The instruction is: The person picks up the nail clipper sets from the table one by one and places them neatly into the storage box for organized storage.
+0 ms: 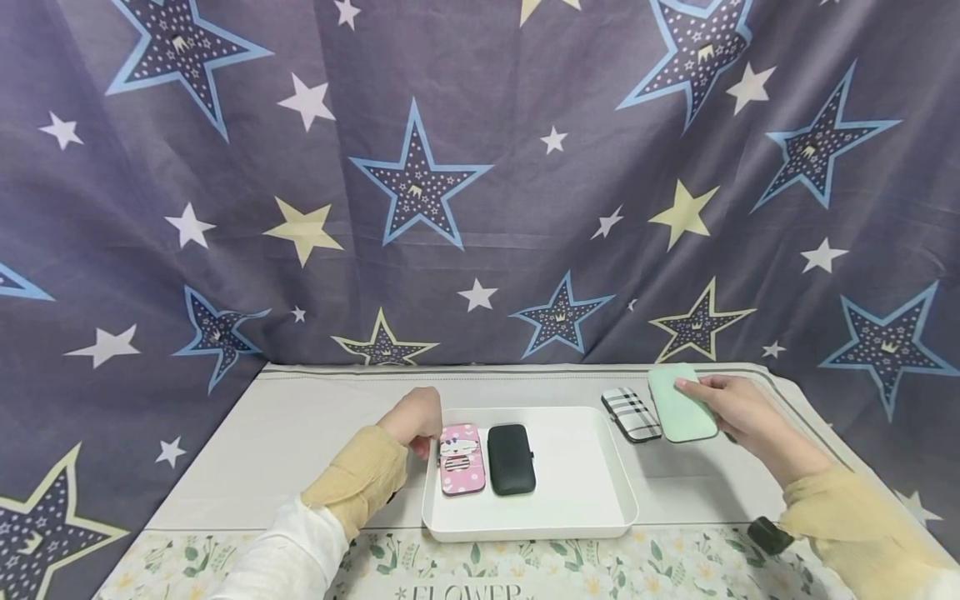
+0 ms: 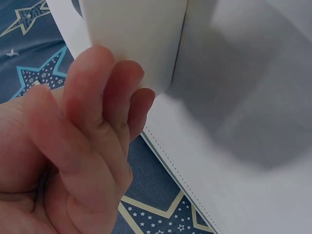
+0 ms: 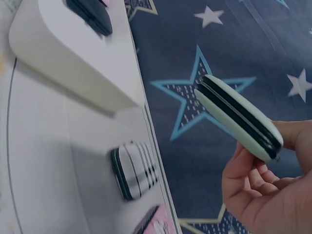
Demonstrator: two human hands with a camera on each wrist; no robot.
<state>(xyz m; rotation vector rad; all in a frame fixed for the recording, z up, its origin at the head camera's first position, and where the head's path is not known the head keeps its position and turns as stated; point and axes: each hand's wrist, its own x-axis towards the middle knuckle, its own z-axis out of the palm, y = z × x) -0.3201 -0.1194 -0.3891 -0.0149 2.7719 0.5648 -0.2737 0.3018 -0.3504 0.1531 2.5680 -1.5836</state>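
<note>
The right hand (image 1: 738, 410) pinches a mint case (image 1: 681, 406) aloft, right of the white tray (image 1: 577, 471); the left hand (image 1: 414, 421), fingers loosely bent, is at the tray's left wall. Probably loading (2 inside: pink case (image 1: 465, 477), black case (image 1: 512, 460)); next calls for carrying left, then lowering flat.

Mint-green case (image 1: 678, 412), apparently zipped closed, tilts aloft right of the white tray (image 1: 577, 475).

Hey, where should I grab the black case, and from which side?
Probably across the middle, by its long sides, from above and the right: the black case lies flat, longer than wide, with bare tray to its right and the pink case close on its left.
</note>
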